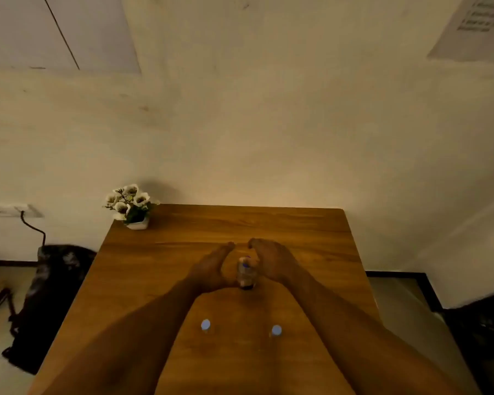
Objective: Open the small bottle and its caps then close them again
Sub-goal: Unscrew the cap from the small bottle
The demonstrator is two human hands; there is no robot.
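Hands open, palms facing: left hand (pixel 211 269) and right hand (pixel 271 263) flank an upright bottle (pixel 245 273) at mid-table (pixel 311 238), gripping nothing; the right looks nearer, and two blue caps (pixel 205 325) lie nearer the person

Both my hands flank one small bottle at mid-table; two further bottles stand nearer to me

My left hand (pixel 211 269) and right hand (pixel 271 263) are open, palms turned inward, on either side of the small bottle (pixel 245 273), which stands upright on the wooden table (pixel 297 238); whether my palms touch it cannot be told. Its blue-tipped cap (pixel 246 259) is on. Two bottles with pale blue tops, the left one (pixel 205 325) and the right one (pixel 276 330), stand well apart between my forearms. A white pot of flowers (pixel 130 206) sits at the far left corner, by the wall
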